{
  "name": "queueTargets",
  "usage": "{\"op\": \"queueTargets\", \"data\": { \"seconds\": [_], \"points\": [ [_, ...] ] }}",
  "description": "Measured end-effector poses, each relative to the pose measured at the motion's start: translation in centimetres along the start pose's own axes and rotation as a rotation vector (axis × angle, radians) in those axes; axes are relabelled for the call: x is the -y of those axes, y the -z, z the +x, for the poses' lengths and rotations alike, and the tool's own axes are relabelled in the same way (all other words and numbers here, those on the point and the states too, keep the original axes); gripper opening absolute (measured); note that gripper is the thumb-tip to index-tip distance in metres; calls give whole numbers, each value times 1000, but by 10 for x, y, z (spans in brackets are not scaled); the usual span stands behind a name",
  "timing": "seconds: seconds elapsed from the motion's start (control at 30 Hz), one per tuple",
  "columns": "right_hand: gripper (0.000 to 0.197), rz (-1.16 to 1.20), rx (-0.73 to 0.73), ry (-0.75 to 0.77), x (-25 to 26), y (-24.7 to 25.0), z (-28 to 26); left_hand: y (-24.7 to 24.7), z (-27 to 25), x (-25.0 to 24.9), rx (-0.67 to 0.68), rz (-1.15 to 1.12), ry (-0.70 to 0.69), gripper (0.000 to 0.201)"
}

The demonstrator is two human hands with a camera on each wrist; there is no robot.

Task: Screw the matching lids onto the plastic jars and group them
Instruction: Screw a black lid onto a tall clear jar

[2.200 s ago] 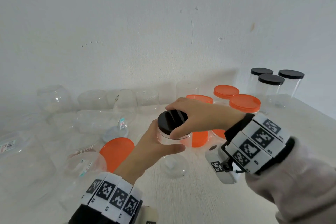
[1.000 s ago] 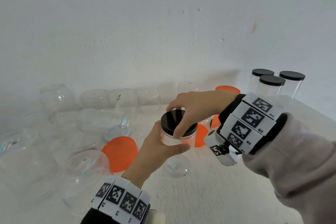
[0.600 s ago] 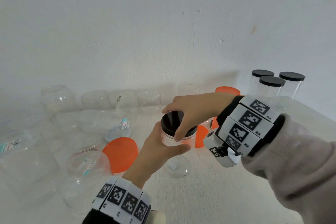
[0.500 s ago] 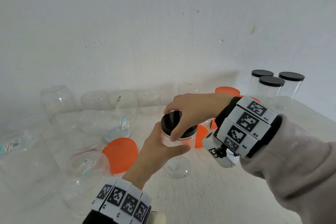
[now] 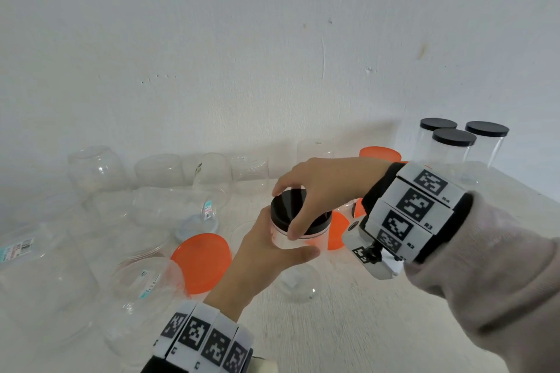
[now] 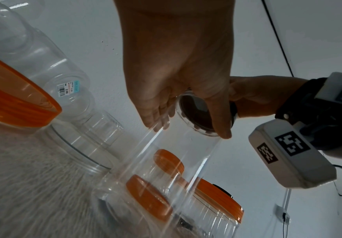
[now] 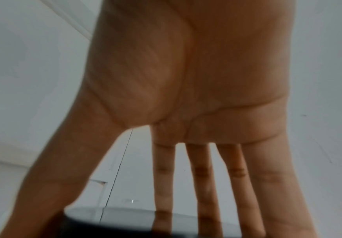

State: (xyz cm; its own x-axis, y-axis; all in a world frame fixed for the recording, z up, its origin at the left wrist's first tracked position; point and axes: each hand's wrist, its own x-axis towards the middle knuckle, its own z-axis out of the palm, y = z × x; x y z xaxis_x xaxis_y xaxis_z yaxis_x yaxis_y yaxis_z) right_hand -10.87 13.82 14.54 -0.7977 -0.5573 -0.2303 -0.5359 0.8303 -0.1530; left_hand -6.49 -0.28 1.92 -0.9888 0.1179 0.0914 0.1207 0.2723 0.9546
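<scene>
Left hand (image 5: 266, 254) wrapped around clear jar (image 5: 283, 236), thumb across the near side, fingers behind; jar upright, held just above the table (image 5: 348, 327). Seen from the left wrist, same hand (image 6: 178, 64) clasping the jar (image 6: 166, 169) near its top, fingertips showing through the clear wall.

Right hand (image 5: 324, 188) arched over the black lid (image 5: 288, 206), thumb down the near rim, fingers over the far rim, grasping it. Lid seated on the jar mouth; how far threaded, cannot tell. From the right wrist, hand (image 7: 206, 96) spread, fingers and thumb reaching down over the lid (image 7: 125, 222); view blurred.

Behind and right of the held jar, orange-lidded jars (image 5: 380, 154), partly hidden by the right wrist. Far right, by the wall, three tall jars with black lids (image 5: 453, 137), standing close together.

Left of the hands, a loose orange lid (image 5: 201, 260) leaning against a lying clear jar (image 5: 145, 285). Just below the held jar, a clear lid (image 5: 298, 285) flat on the table. Further left and along the wall, a scatter of open clear jars (image 5: 97, 168), some upright, some on their sides, a few with price stickers.
</scene>
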Motion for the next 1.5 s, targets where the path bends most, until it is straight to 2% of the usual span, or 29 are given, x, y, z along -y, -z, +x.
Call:
{"op": "queueTargets", "data": {
  "seconds": [0.2,0.37,0.57,0.73,0.9,1.3,1.5],
  "points": [
    [71,-44,-23,-56,4,-7,4,2,0,0,27,-8,10,83],
    [84,-67,102,12,-2,2,-1,3,0,0,23,5,5,86],
    [74,-1,-21,-16,-5,-8,0,0,-1,2,-2,17,-9,79],
    [81,-36,-57,-81,-4,-14,3,0,-2,1,-6,34,-16,76],
    [87,-88,92,-2,-4,3,0,1,-2,1,1,25,-5,79],
    [72,-139,-77,18,-6,-10,7,0,-3,-1,15,27,6,83],
    [81,-52,15,74,-13,-5,0,0,-3,0,19,28,-12,82]
  ]
}}
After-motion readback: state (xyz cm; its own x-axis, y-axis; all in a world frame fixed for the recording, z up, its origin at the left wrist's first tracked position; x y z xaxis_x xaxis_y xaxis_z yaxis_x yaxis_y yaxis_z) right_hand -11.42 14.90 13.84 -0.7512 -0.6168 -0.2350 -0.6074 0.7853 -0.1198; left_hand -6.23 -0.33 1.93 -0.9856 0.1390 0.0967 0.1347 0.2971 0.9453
